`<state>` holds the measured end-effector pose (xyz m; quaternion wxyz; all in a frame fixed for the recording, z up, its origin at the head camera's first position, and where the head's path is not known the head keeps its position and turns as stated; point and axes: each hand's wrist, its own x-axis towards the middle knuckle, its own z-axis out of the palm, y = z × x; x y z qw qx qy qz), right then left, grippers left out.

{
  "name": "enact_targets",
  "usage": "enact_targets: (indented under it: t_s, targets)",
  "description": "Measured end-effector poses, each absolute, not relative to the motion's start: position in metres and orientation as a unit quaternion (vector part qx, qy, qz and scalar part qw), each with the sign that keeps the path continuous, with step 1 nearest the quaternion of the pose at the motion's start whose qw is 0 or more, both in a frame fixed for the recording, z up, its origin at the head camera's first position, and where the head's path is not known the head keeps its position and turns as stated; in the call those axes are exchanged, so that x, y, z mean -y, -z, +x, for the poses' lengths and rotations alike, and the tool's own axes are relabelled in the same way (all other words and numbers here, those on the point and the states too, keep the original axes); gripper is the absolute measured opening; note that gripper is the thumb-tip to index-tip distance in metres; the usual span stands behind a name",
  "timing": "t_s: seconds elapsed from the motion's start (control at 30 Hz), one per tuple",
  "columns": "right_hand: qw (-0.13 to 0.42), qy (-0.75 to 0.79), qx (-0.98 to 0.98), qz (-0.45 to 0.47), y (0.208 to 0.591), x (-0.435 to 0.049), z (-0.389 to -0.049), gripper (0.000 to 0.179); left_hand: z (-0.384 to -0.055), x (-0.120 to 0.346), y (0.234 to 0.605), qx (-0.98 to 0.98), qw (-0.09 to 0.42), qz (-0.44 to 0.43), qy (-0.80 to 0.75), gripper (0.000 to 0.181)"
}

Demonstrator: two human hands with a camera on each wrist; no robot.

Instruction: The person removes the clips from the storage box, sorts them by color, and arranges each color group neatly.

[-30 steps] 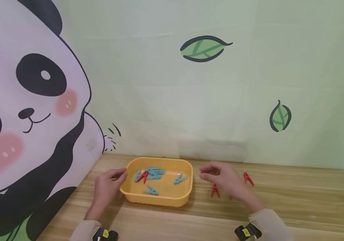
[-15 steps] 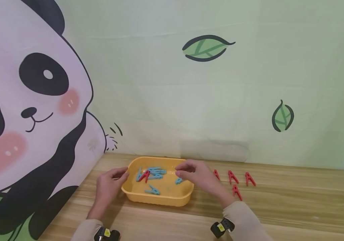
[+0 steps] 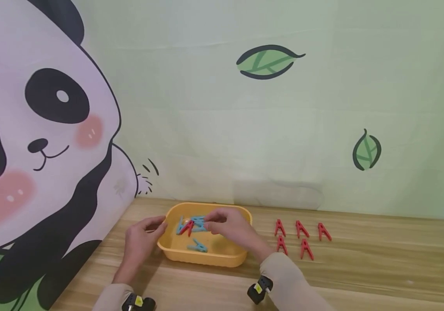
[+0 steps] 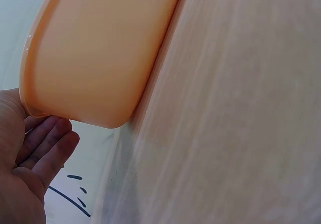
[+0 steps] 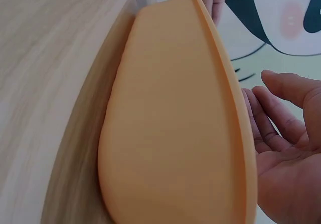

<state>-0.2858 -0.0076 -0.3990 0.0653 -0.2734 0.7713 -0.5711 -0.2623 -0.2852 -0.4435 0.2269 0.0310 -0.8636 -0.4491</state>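
In the head view, a yellow plastic basket [image 3: 202, 258] stands on the table, holding several blue clothespins [image 3: 199, 246] and one red clothespin [image 3: 187, 228]. My left hand [image 3: 142, 239] grips the basket's left rim; the left wrist view shows its fingers [image 4: 55, 151] beneath the rim. Above the basket's inside, my right hand [image 3: 227, 226] reaches over the right side, thumb and fingers apart. Nothing shows between them in the right wrist view, where this hand [image 5: 288, 143] appears behind the basket wall. It hides part of the basket floor and some clothespins.
Several red clothespins [image 3: 305, 249] lie in two rows on the wooden table [image 3: 369, 259], right of the basket. Behind the table stands a pale green wall [image 3: 198, 142] with printed leaves and a panda [image 3: 62, 142].
My right hand has moved left, from beside the red clothespins on the table to above the blue ones in the basket. The left hand stays at the rim.
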Motion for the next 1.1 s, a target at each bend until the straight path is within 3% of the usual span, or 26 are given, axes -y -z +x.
enact_targets:
  t_s: [0.3, 0.7, 1.1]
  targets:
    - [0.072, 0.562, -0.775, -0.279, 0.4, 0.035, -0.292, 0.015, -0.262, 0.286, 0.443, 0.861, 0.219, 0.03, 0.458, 0.026]
    - [0.029, 0.566, -0.794, -0.218, 0.415, 0.069, -0.303, 0.017, -0.262, 0.287, 0.443, 0.863, 0.21, 0.034, 0.459, 0.026]
    - [0.049, 0.538, -0.823, -0.175, 0.424, 0.083, -0.306, 0.018, -0.263, 0.288, 0.445, 0.859, 0.218, 0.028, 0.463, 0.026]
